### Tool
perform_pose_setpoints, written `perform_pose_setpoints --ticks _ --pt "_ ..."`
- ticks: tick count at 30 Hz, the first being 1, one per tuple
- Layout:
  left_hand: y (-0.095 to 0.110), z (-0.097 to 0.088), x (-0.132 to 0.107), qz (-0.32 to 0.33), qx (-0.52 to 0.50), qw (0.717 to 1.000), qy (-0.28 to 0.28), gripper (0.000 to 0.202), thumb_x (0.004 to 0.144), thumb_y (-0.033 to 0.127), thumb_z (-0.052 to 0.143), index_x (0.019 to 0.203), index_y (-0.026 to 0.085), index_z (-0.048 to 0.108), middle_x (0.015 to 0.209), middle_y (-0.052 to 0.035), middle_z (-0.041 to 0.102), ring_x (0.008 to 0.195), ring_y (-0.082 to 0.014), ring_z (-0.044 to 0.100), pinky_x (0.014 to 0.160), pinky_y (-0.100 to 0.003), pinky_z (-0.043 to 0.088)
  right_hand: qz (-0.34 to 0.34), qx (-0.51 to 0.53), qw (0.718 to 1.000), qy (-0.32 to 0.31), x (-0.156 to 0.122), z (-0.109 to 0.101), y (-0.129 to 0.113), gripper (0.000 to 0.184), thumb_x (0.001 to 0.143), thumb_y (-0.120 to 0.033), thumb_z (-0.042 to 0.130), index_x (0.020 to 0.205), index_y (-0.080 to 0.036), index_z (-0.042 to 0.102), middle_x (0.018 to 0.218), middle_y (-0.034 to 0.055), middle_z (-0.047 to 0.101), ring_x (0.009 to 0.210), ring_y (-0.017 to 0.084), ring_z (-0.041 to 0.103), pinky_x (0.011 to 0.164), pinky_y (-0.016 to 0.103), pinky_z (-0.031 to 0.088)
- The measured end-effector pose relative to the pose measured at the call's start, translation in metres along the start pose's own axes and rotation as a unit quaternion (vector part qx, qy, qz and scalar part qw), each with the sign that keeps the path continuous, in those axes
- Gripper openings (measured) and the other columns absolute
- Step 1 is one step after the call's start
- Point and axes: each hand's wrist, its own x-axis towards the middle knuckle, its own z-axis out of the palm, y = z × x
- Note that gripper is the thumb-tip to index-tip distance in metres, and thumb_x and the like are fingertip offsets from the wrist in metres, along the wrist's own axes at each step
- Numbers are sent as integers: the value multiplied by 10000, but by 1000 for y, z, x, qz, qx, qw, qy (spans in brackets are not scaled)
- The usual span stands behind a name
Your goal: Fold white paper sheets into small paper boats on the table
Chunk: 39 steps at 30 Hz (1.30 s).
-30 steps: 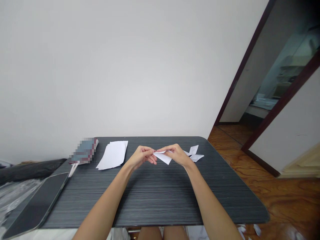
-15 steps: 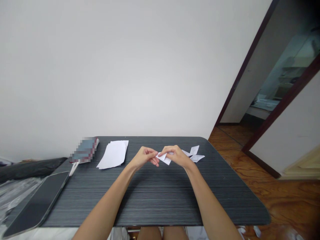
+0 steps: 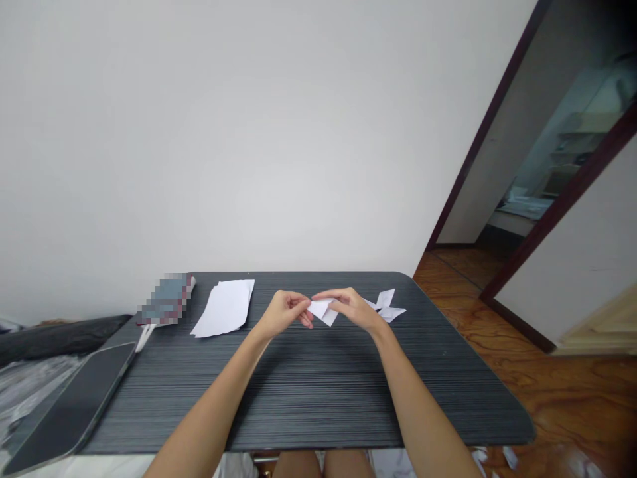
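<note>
A small folded piece of white paper (image 3: 324, 311) is held between my two hands above the dark table. My left hand (image 3: 287, 311) pinches its left corner between thumb and fingers. On the other side, my right hand (image 3: 354, 309) grips it with the thumb in front and the fingers stretched along the top edge. Just right of my right hand lie several folded white paper pieces (image 3: 392, 313), partly hidden behind it. To the left is a stack of white paper sheets (image 3: 223, 308).
The dark striped table (image 3: 318, 398) stands against a white wall (image 3: 298, 133). A blurred-out book-like item (image 3: 169, 300) lies at its back left, and a tablet-like black slab (image 3: 74, 405) rests along the left edge. Paper scraps (image 3: 510, 457) lie on the wooden floor (image 3: 572, 385) at right.
My right fingers have straightened along the paper's top edge, where they were bent over it before. More of the folded paper's face shows. The view has shifted slightly.
</note>
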Motion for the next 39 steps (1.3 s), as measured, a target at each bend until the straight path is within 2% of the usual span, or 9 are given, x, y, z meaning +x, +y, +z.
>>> perform_pose_setpoints --ticks 2,7,11,16,21,27,30,33,39 --pt "-1 2 -1 31 36 999 2 303 740 363 516 688 70 578 588 -72 630 496 -151 611 492 -237 484 19 -4 999 29 1 2 3 318 705 -243 534 1000 -142 601 810 46 639 719 153 554 639 257 405" --pt "-2 5 -4 92 136 986 21 300 768 360 466 683 98 587 598 -55 630 514 -136 610 515 -217 485 19 -38 997 58 5 6 16 197 692 -292 560 730 -128 662 670 40 643 624 150 554 572 242 401" --pt "-1 5 -5 120 195 973 30 282 776 344 455 675 116 585 576 -35 614 481 -116 589 489 -194 466 37 -11 999 37 4 8 21 229 736 -316 511 758 -136 651 592 28 626 529 141 551 510 241 403" --pt "-6 6 -2 125 210 969 40 259 782 324 452 683 127 588 527 -11 594 429 -94 553 457 -178 436 22 -12 999 41 4 12 20 242 744 -342 507 731 -145 647 606 35 631 579 153 570 543 249 425" --pt "-6 1 0 89 125 987 37 271 805 311 422 893 110 581 547 -28 619 498 -133 606 521 -222 478 53 64 996 18 6 12 20 268 772 -345 453 820 -138 617 623 36 621 546 151 583 513 256 440" --pt "5 -9 -1 87 -36 995 -43 377 780 336 483 1011 45 541 743 -117 662 688 -188 630 611 -285 496 58 205 976 38 7 13 14 292 741 -364 512 965 -178 526 655 2 570 475 88 496 443 215 413" --pt "3 -10 1 76 -62 995 5 384 734 328 550 990 43 557 766 -114 665 731 -206 631 637 -300 502 61 256 964 40 8 15 12 273 696 -367 571 893 -186 521 695 -2 550 453 65 452 414 199 377" --pt "-2 -8 4 60 -77 993 65 362 698 326 586 924 44 588 755 -109 669 732 -216 632 642 -308 510 75 247 964 67 10 18 14 269 649 -364 615 815 -165 545 705 3 540 467 62 443 427 201 366" --pt "-4 -5 6 60 -47 992 97 304 655 313 619 832 67 634 726 -82 669 723 -219 627 587 -291 522 62 218 967 112 13 20 26 249 603 -322 651 762 -152 562 762 5 543 586 78 485 525 198 369"
